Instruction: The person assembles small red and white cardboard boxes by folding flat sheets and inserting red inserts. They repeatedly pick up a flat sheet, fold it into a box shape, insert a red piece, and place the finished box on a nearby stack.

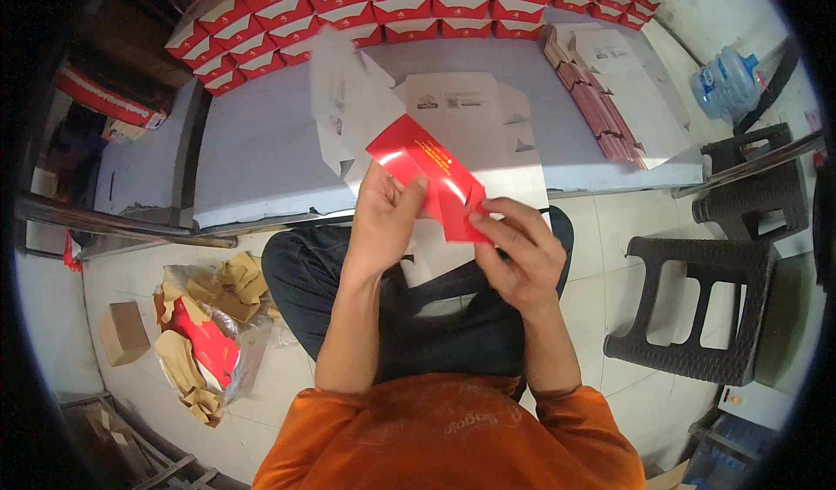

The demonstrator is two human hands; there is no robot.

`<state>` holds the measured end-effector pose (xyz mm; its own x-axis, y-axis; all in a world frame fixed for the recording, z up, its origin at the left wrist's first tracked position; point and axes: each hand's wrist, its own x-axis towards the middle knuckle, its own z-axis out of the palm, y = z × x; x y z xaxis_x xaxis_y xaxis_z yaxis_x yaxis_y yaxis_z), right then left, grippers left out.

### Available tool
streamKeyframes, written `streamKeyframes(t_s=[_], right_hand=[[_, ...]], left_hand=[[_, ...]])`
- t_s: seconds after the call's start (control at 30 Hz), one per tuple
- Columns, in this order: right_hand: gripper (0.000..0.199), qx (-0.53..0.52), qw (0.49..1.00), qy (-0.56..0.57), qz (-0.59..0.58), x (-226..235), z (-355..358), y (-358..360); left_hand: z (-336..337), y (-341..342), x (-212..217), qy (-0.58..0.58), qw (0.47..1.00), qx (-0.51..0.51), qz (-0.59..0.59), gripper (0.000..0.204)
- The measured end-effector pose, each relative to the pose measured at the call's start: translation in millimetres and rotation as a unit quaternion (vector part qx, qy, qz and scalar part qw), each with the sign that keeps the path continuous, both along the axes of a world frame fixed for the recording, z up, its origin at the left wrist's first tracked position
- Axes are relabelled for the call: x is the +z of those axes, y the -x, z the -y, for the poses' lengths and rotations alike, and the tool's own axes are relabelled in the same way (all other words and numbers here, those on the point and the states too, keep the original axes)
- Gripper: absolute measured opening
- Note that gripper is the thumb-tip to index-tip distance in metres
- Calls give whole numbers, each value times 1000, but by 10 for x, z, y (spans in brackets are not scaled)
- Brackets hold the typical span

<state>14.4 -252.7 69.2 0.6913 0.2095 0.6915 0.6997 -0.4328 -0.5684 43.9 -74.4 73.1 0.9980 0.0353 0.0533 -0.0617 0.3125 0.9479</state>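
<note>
Between my two hands is a carton blank [435,166], partly folded, its red printed side facing up and a white flap reaching away at the far left. My left hand [386,216] grips its left part, with the thumb lying on the red face. With fingers pinched, my right hand [521,251] holds the red flap at the right end. Under and beyond it, a flat white carton blank [475,98] with small dark printing and cut slots lies on the table. The part of the held carton behind my hands is hidden.
Red-and-white boxes [405,11] stand stacked along the table's [252,159] far side. A pile of flat blanks [601,90] lies at the right. On the floor are a dark plastic stool [697,307] and a bag of cardboard scraps [209,342]. A water jug [730,85] is far right.
</note>
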Motion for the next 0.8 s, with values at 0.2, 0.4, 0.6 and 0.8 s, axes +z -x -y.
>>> streamKeyframes(t_s=[0.2, 0.4, 0.6, 0.8], right_hand=[[27, -77, 994, 72, -40, 93, -196, 53], [16, 77, 939, -96, -320, -29, -148, 156], [36, 74, 913, -234, -325, 339, -287, -10], [31, 28, 937, 2, -348, 356, -448, 143]], left_hand=[[107, 346, 1, -294, 950, 0, 104, 41], [-88, 561, 208, -331, 908, -87, 242, 44], [-656, 958, 468, -307, 946, -100, 29, 16], [-832, 852, 390, -202, 970, -129, 26, 22]])
